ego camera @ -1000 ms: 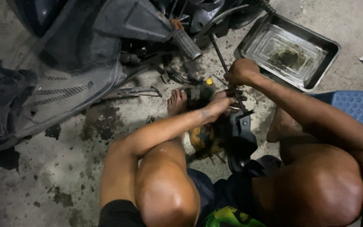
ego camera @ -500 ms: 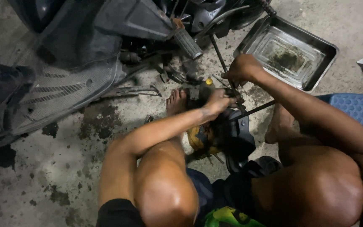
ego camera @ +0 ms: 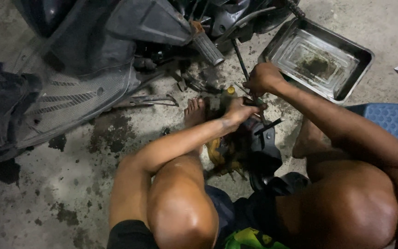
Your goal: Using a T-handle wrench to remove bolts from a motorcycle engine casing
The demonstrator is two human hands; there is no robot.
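Oil-stained concrete floor [ego camera: 70, 193], dim light, blue stool [ego camera: 392, 121]

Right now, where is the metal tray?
In the head view the metal tray lies on the floor at upper right, just beyond the right hand, beside the scooter.

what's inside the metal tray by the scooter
The metal tray holds only a dark greasy smear and residue on its floor; no tools or parts show. Its near left corner is hidden behind the right hand.

Dark engine part [ego camera: 259, 147]: black, bulky, greasy, resting on the stained concrete floor between the person's knees, partly hidden by the forearm. Long thin metal tool [ego camera: 241, 62]: dark rod, tilted, its lower end in the fist above the part.
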